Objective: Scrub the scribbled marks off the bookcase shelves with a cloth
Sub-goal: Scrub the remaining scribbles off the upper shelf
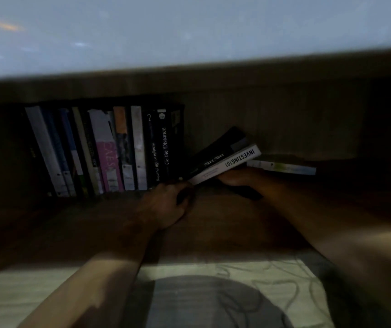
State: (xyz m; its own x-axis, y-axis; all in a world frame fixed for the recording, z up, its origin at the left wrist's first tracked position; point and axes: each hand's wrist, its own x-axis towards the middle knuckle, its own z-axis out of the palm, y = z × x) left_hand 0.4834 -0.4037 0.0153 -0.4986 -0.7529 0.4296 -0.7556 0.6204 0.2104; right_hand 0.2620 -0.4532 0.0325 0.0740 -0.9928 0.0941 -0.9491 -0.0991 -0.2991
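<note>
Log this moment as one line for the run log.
left hand: at leaning books' lower end | right hand: under INVESTING 101 book | upright book row | cloth: not seen

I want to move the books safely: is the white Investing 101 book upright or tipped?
Tipped. The Investing 101 book leans steeply, resting on the right hand.

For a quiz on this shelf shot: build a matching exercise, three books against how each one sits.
Things:
1. Go the Distance book
2. INVESTING101 book
3. Pale book at far right

States:
A. lying flat on the shelf
B. standing upright in the row
C. tilted, held from below by the right hand

Pairs: 1-B, 2-C, 3-A
</note>
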